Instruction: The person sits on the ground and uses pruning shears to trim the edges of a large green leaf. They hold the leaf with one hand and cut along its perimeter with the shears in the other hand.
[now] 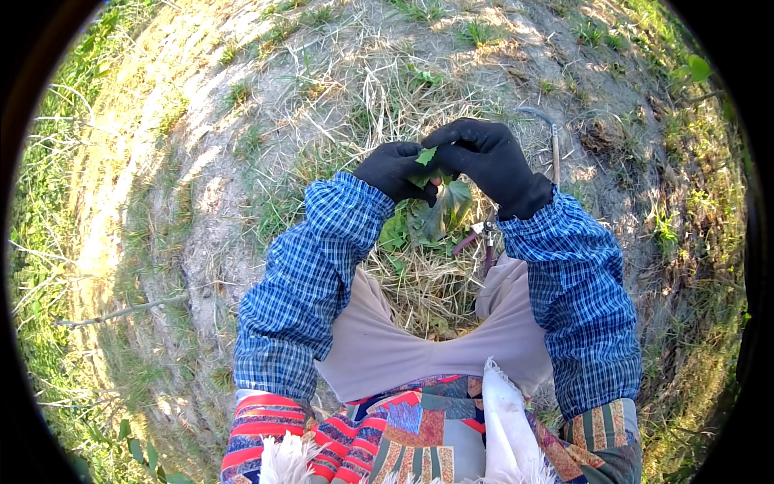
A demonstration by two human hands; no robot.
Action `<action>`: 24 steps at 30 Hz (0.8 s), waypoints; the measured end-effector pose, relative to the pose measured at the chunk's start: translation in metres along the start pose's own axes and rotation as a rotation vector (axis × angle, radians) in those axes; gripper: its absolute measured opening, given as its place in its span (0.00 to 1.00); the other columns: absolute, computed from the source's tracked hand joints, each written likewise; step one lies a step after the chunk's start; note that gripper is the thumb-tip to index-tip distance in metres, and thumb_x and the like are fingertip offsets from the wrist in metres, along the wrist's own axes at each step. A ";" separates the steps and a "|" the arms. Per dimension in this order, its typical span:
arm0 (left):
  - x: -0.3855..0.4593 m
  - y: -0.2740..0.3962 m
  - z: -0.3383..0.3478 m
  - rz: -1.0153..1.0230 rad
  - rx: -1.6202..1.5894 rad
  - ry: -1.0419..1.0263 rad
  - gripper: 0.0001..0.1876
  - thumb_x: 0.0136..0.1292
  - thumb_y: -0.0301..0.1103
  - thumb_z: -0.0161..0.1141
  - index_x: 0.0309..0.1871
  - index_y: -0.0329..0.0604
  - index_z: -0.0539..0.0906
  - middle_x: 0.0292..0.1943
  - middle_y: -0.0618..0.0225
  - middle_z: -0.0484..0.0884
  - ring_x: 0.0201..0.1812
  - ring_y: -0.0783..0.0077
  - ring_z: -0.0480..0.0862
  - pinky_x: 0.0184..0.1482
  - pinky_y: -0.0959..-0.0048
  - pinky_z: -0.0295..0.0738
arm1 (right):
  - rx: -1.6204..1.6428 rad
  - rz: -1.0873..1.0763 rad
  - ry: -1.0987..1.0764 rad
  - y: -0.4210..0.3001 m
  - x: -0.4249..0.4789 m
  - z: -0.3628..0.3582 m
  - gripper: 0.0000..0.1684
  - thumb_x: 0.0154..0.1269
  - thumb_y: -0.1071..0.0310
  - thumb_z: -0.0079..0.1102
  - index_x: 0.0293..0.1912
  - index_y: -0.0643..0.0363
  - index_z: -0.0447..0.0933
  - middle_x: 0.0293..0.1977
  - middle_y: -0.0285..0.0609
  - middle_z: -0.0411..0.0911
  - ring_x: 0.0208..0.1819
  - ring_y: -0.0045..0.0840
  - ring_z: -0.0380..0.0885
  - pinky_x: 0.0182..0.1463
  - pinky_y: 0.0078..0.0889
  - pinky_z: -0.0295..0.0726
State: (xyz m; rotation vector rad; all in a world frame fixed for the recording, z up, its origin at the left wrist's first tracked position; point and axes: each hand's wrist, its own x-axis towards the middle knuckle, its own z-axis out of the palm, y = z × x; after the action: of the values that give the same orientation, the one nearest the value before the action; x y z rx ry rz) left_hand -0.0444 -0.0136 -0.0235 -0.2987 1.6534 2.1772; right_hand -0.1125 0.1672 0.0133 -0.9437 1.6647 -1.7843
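My left hand [396,171], in a black glove, holds a green leaf [426,155] between its fingers. My right hand [484,158], gloved in black too, meets it from the right, its thumb and fingers pinched at the leaf's edge. A bare fingertip shows at the left glove. Just below the hands, larger green leaves [450,209] lie on dry straw. Pruning shears [484,231] with dark red handles rest on the ground by the right knee, partly hidden by the right sleeve.
A sickle [556,145] with a curved blade lies on the soil beyond my right wrist. Dry straw [378,103] and grass tufts cover the ground ahead. A thin bare branch [130,310] lies at left. Green plants line both sides.
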 end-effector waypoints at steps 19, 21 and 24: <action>-0.011 0.010 0.004 0.411 0.836 -0.032 0.29 0.50 0.33 0.73 0.57 0.44 0.75 0.51 0.63 0.82 0.52 0.67 0.81 0.58 0.68 0.77 | -0.218 -0.001 -0.089 -0.003 -0.003 0.003 0.24 0.62 0.77 0.57 0.58 0.61 0.70 0.49 0.45 0.78 0.49 0.26 0.79 0.54 0.28 0.80; -0.008 0.010 0.005 0.318 0.454 -0.095 0.30 0.51 0.32 0.72 0.59 0.44 0.73 0.53 0.62 0.80 0.53 0.66 0.80 0.58 0.67 0.76 | -0.240 0.000 -0.097 -0.003 -0.004 0.001 0.24 0.62 0.77 0.57 0.59 0.61 0.70 0.48 0.45 0.78 0.47 0.26 0.79 0.52 0.27 0.81; -0.005 0.008 0.007 0.183 -0.021 -0.145 0.32 0.53 0.32 0.70 0.61 0.42 0.69 0.55 0.61 0.78 0.56 0.63 0.78 0.59 0.65 0.76 | -0.256 -0.018 -0.100 0.001 -0.004 -0.001 0.24 0.61 0.76 0.57 0.58 0.62 0.70 0.46 0.47 0.79 0.44 0.28 0.81 0.48 0.28 0.83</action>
State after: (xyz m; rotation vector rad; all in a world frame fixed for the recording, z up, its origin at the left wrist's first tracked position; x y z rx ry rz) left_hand -0.0429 -0.0097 -0.0129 0.0061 1.6341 2.2888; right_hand -0.1106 0.1709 0.0115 -1.1414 1.8542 -1.5311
